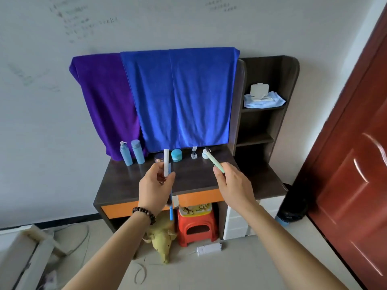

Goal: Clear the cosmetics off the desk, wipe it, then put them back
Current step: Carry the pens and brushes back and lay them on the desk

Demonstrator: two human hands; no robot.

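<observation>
My left hand [156, 185] grips a white tube [166, 162] held upright, together with a thin blue stick [171, 208] that hangs below the hand. My right hand [232, 185] pinches a pale green pen-like stick with a black tip [213, 160]. Both hands hover over the dark desk [194, 176]. At the back of the desk stand two light blue bottles [132, 152], a small copper-lidded jar [159, 159], a teal round jar [176, 155], a small clear bottle [194, 153] and a small white-blue jar [204, 154].
A blue towel [180, 97] and a purple towel [104, 105] hang over the desk's back. A wet-wipe pack [262, 97] lies on the side shelf. Under the desk are a red stool [196, 225], a yellow plush toy [162, 241] and white drawers [236, 222]. A red door [351, 164] stands at right.
</observation>
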